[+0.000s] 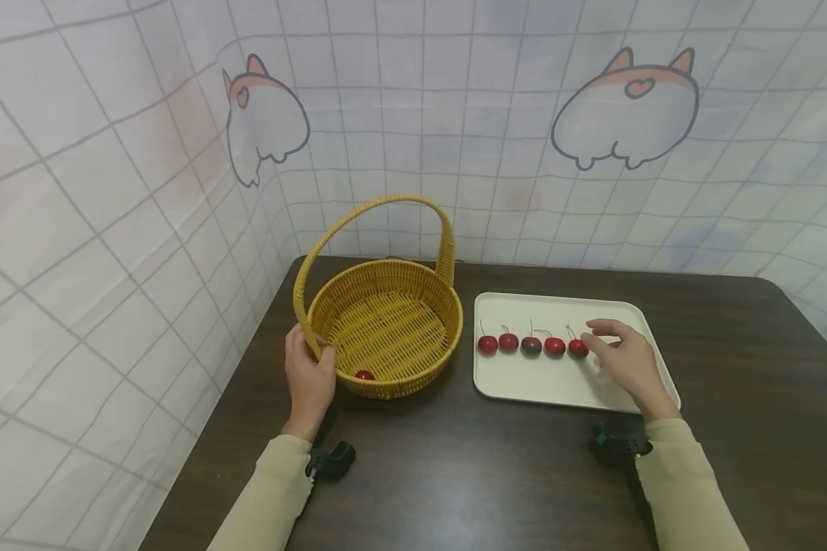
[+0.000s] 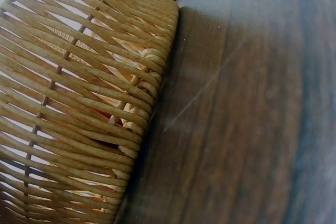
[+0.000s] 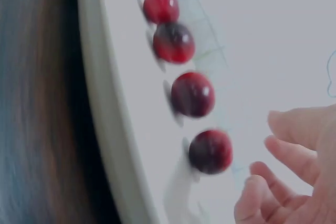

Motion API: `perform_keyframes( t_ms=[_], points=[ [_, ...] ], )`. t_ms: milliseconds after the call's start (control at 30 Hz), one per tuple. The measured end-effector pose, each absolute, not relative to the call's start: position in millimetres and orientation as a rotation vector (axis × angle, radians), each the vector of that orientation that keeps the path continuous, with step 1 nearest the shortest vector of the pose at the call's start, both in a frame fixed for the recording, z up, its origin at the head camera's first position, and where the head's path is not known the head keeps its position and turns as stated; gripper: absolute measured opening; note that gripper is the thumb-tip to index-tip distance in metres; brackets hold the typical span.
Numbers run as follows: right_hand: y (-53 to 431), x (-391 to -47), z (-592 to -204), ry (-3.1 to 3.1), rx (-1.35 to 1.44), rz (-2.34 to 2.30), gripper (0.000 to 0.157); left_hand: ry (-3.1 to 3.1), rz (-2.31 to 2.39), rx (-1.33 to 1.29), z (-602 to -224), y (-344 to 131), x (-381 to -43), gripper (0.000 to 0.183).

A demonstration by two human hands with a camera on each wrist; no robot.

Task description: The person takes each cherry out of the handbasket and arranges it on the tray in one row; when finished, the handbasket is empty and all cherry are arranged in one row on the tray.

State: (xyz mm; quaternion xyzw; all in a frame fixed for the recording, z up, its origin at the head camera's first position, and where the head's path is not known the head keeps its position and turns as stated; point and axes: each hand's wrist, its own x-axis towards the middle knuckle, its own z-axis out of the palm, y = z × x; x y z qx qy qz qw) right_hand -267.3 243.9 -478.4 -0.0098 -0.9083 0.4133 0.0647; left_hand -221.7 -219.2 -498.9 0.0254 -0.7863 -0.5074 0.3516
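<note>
A yellow wicker basket (image 1: pixel 393 329) with a tall arched handle stands on the left of the table. At its left side my left hand (image 1: pixel 310 379) grips the rim by the foot of the handle, thumb inside. One red cherry (image 1: pixel 364 375) lies in the basket near the front wall. On a white tray (image 1: pixel 544 386) several cherries (image 1: pixel 531 347) with stems lie in a row. Beside the rightmost cherry (image 1: pixel 578 348) hovers my right hand (image 1: pixel 623 363), fingers apart and slightly bent, holding nothing. The right wrist view shows a gap between the fingertips and the nearest cherry (image 3: pixel 210 151).
The dark wood table (image 1: pixel 441 467) ends at a white grid-patterned cloth wall (image 1: pixel 482 176) behind and on the left. Black wrist-camera mounts (image 1: pixel 331 459) sit below both hands. The tray stands a short way right of the basket.
</note>
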Motion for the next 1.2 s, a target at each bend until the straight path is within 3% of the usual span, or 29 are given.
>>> perform_keyframes(
  t_ms=[200,533,900,1200],
  points=[
    [220,-265,-467,-2.662,0.005,1.271,0.042,-2.033,-1.319,0.073,-498,-219,-223,0.015],
    [163,-251,-457,-2.556,0.326,1.288,0.023,-2.041,-1.344,0.081,-502,-218,-221,0.012],
    [104,-236,-454,-2.483,0.548,1.463,0.02,-2.039,-1.315,0.076,-501,-219,-218,0.009],
    [46,-246,-436,-2.415,0.783,1.482,0.02,-2.027,-1.323,0.063,-500,-219,-222,0.011]
  ],
)
